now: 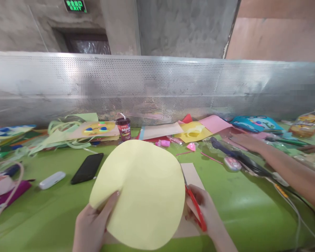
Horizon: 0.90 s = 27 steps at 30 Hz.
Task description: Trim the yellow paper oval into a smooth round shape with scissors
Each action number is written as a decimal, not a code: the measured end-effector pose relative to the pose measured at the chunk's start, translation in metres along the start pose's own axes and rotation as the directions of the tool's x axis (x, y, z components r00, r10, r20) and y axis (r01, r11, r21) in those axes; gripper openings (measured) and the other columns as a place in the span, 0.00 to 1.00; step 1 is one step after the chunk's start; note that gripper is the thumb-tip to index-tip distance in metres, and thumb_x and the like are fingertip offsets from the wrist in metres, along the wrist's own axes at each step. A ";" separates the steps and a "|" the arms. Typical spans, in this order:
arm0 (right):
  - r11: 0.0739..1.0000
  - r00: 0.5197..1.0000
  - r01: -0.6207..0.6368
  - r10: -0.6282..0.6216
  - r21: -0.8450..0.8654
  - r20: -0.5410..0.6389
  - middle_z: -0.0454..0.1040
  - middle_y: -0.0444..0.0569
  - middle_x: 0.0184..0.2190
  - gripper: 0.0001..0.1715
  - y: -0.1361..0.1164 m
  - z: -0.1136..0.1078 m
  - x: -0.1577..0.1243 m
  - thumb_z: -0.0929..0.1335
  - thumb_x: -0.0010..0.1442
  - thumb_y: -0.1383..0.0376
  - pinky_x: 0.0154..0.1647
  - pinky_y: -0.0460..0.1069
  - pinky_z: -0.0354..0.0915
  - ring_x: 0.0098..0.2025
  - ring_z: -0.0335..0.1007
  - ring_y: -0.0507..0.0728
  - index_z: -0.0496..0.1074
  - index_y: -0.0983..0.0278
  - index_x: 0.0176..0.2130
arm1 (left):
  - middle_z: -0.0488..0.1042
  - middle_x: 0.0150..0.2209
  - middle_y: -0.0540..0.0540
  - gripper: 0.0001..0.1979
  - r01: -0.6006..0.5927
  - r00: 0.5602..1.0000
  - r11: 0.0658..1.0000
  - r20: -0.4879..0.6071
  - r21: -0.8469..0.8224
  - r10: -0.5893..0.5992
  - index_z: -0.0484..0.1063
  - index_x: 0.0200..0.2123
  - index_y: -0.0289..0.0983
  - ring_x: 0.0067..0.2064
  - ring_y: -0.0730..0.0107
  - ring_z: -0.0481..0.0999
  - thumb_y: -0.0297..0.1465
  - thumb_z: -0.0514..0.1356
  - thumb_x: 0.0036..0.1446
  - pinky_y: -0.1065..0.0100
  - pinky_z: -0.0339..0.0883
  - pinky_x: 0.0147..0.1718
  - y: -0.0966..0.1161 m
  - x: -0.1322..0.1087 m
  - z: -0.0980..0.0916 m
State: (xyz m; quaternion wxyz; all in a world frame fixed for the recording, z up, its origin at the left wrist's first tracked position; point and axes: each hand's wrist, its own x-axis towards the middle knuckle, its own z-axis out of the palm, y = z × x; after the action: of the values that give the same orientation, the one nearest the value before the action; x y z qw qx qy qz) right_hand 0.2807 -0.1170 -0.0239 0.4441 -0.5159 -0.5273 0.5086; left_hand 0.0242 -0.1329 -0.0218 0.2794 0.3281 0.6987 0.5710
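Note:
A large round sheet of pale yellow paper (144,192) is held up over the green table (238,206). My left hand (94,224) pinches its lower left edge, thumb on top. My right hand (207,213) is closed around red-handled scissors (195,204), whose blades sit at the sheet's right edge. A beige sheet of card (193,175) lies flat under the yellow paper and my right hand.
A black phone (87,168) and a white oblong case (51,180) lie left of the paper. A dark drink cup (124,128) stands behind it among coloured paper sheets and scraps. Another person's arm (278,162) reaches in from the right over a black glue gun (236,155) with cable. A perforated metal wall (157,87) closes the back.

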 end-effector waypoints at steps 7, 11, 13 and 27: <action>1.000 1.000 0.018 -0.018 0.000 -0.001 0.65 0.41 0.12 0.22 0.001 0.000 0.000 0.67 0.46 0.48 0.10 0.41 0.57 0.12 0.60 0.48 0.65 0.64 0.23 | 0.76 0.33 0.39 0.24 0.116 0.993 0.993 0.040 -0.029 -0.115 0.74 0.33 0.31 0.33 0.53 0.75 0.43 0.65 0.35 0.55 0.71 0.31 -0.002 0.000 0.000; 0.999 0.999 0.016 -0.017 -0.033 -0.032 0.65 0.42 0.12 0.23 -0.002 0.000 -0.001 0.67 0.47 0.47 0.09 0.41 0.57 0.12 0.59 0.48 0.65 0.65 0.23 | 0.76 0.31 0.39 0.23 0.134 0.991 0.991 0.027 -0.006 -0.133 0.74 0.31 0.31 0.30 0.53 0.74 0.44 0.65 0.36 0.55 0.71 0.28 0.000 -0.003 0.001; 0.999 1.000 0.010 -0.010 -0.032 -0.018 0.64 0.41 0.12 0.23 -0.003 0.000 -0.002 0.67 0.47 0.47 0.09 0.41 0.57 0.11 0.57 0.47 0.66 0.64 0.24 | 0.76 0.31 0.40 0.22 0.154 0.987 0.988 0.045 0.000 -0.154 0.74 0.29 0.31 0.30 0.54 0.74 0.44 0.65 0.35 0.55 0.71 0.28 -0.001 -0.001 0.000; 0.998 0.998 0.011 -0.007 0.056 -0.063 0.62 0.40 0.10 0.23 -0.012 0.003 -0.004 0.70 0.42 0.48 0.09 0.42 0.57 0.11 0.57 0.48 0.66 0.65 0.23 | 0.74 0.28 0.39 0.19 0.243 0.956 0.967 0.186 -0.081 -0.225 0.74 0.29 0.31 0.28 0.55 0.73 0.41 0.66 0.37 0.55 0.70 0.26 -0.006 0.003 0.004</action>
State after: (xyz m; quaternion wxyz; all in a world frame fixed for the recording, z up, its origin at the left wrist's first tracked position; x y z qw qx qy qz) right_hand 0.2774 -0.1206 -0.0123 0.4772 -0.5166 -0.5008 0.5046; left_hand 0.0242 -0.1287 -0.0282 0.4220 0.2773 0.6748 0.5382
